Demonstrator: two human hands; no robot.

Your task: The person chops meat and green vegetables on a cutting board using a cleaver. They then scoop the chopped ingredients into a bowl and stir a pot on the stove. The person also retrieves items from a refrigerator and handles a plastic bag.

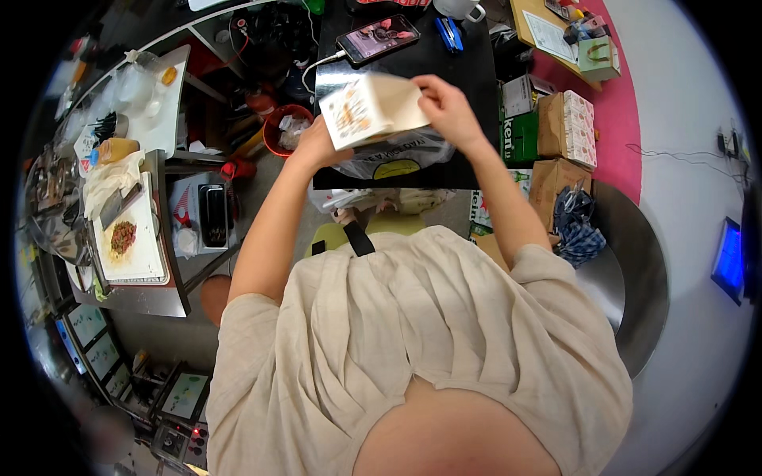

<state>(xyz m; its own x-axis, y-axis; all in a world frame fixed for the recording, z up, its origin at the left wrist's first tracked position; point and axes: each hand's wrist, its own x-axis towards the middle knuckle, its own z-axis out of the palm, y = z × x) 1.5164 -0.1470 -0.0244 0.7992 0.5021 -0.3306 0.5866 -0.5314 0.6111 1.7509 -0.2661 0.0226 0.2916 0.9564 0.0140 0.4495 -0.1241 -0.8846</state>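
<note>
A cream paper food box with a printed side [355, 113] is held between my two hands above the black table [470, 71]. My left hand [321, 144] grips its lower left side, with the fingers partly hidden by the box. At its upper right, my right hand [447, 110] pinches a plain panel or flap. Below the box, a printed translucent plastic bag [411, 159] lies at the table's near edge. Beyond the box are a phone on a white cable [381, 38] and a blue stapler [449, 34].
A white mug [461, 8] stands at the far edge. A red bin [286, 128] is left of the table. Cardboard boxes [550, 125] are stacked on the right. Farther left, a cleaver [121, 205] and chopped food [123, 238] lie on a white cutting board [140, 259].
</note>
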